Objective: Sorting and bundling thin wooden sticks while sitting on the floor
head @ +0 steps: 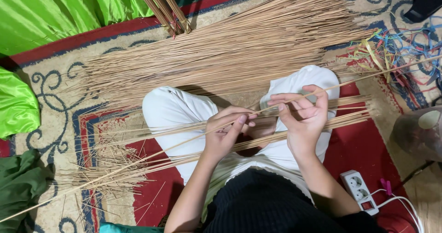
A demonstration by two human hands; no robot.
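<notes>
A patterned red, cream and blue woven carpet [50, 88] is carrying everything, and a broad heap of thin tan palm-leaf ribs [221, 53] is lying across its far half, fanning toward the far right corner. A person is sitting cross-legged at the near edge in white trousers [177, 108], with a smaller sheaf of the same ribs [350, 115] resting across the lap. Bright green satin cloth [50, 12] is bunching along the far left corner, a tangle of coloured plastic strips [398, 44] is lying at the right edge, and a white power strip [360, 191] is sitting by the near right.

The single long tan rib [138, 157] is running slantwise from the near left edge, over the lap, toward the right edge. The left hand [225, 131] is pinching it with thumb and fingers closed together on it; the right hand [304, 113] is curling shut around it further along.

It is looking light, springy and brittle, likely to snap if bent sharply, so holding it near mid-length with both hands seems wise. It is looking straight, dry, smooth and tapering.
</notes>
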